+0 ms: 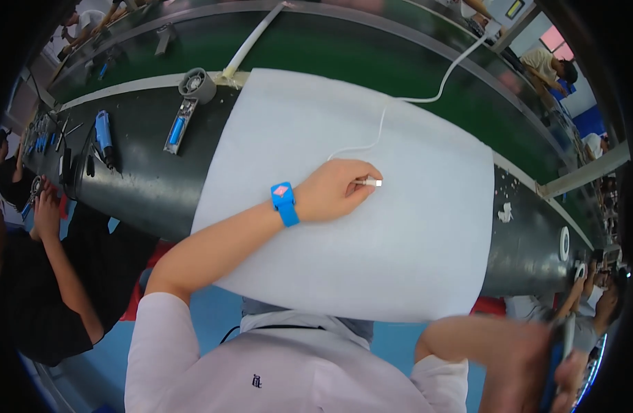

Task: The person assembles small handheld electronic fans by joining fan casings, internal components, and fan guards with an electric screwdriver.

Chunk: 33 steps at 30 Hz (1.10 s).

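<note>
White foam sheet [399, 255] lies under my left hand [330, 196]; above its middle, my grip there is narrow, pinched round the end of a white cable [416, 100], with the metal-tipped USB-style plug [376, 183] pointing toward the sheet's right side. I judge that pinch the weak point: only a short stub sits in it, so one tug could draw it out. The tug could come from the cable itself, which runs past the sheet's far edge over the green conveyor belt [344, 58], where anything travelling along might snag it. My right hand [530, 354], off the sheet's near right corner, is too blurred; I cannot tell whether that grip is wide, narrow or holding something. Swung in too fast, it could knock the plug. The sheet seems to overhang the near edge of the dark surface [148, 182], so my left forearm [223, 251], leaning hard, could drag it off. Just left of the sheet, a round-headed device [186, 110] with an exposed blue cell could get bumped if the foam slides sideways.
</note>
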Available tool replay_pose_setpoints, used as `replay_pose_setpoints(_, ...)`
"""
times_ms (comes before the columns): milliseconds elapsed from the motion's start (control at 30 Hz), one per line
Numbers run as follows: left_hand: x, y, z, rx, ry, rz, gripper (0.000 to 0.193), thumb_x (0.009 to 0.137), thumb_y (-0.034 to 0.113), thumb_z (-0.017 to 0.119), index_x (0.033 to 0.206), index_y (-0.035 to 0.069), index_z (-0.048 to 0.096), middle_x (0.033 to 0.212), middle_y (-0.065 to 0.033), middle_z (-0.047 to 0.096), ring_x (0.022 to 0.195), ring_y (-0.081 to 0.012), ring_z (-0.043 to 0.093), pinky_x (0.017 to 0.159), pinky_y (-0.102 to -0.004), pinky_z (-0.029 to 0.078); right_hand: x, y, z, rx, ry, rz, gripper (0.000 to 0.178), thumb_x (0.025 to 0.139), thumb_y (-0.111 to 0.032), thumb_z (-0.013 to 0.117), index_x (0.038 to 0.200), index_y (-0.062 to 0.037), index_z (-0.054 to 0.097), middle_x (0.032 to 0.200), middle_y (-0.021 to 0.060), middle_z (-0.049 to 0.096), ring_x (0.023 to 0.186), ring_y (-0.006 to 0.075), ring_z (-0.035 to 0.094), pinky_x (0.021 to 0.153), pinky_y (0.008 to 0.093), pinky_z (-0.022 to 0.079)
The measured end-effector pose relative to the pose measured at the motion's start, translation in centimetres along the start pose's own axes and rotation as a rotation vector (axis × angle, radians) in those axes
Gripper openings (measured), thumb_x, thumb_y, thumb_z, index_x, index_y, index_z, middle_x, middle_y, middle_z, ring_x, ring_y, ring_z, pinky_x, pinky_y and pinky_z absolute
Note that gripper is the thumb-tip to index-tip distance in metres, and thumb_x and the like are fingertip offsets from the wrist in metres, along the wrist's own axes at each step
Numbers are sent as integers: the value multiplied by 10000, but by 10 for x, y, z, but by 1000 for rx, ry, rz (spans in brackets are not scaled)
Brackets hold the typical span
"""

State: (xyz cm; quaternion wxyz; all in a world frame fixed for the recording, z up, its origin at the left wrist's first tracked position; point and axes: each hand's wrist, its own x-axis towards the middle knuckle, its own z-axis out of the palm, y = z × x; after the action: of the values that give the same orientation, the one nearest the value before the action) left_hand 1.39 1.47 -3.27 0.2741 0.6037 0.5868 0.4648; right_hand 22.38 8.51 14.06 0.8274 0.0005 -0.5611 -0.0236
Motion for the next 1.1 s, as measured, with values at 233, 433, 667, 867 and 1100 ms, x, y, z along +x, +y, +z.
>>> replay_pose_setpoints(233,9,-2,-6,4,9,32,173,835,50,595,1001,15,628,752,-82,577,602,-145,467,571,-261,414,11,-9,-21,129,26,306,393,834,-313,435,848,68,531,732,198,585,650,244,602,567,395,534)
replay_pose_setpoints(433,0,-1,-3,-53,40,-5,170,837,51,598,1001,23,631,745,-71,575,590,-143,467,575,-259,420,7,-11,-8,-218,-204,352,509,836,-383,372,820,111,492,634,181,433,590,272,517,672,471,536)
replay_pose_setpoints(667,2,-4,-2,-59,135,53,151,852,86,588,982,14,617,739,-95,589,602,-178,515,588,-292,437,3,32,-35,-162,23,390,258,820,-233,508,763,19,503,634,112,445,568,196,483,639,477,491)
replay_pose_setpoints(867,5,1,3,-95,97,15,171,842,41,595,1008,22,633,762,-82,586,619,-138,476,582,-248,424,1,-9,-18,256,-317,305,388,852,-354,501,847,29,565,741,132,553,692,202,556,727,357,480)
replay_pose_setpoints(1100,1,2,-3,-62,82,-40,168,843,36,590,1004,19,634,756,-80,579,611,-135,470,577,-247,418,10,-18,-46,550,-327,321,518,856,-385,382,927,109,518,820,266,543,686,337,560,688,436,498)
